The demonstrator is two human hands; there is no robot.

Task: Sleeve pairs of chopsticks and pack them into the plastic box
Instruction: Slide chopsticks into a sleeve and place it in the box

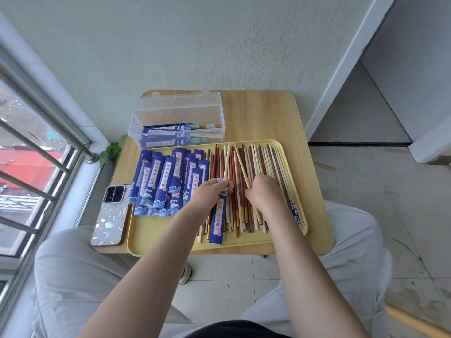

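the left hand (211,192) pinches the mouth of a blue paper sleeve (219,215), with one pale chopstick (227,162) standing in it, likely so the opening stays wide. the right hand (264,191) grips a second pale chopstick (241,164), angled toward that mouth to complete the pair. loose chopsticks (266,167) and empty sleeves (166,181) share the yellow tray (156,242), within easy reach. the plastic box (178,118) sits open just behind, holding sleeved pairs.

Phone (110,213) on wooden table (263,113), green plant (112,150) by barred window (34,167)
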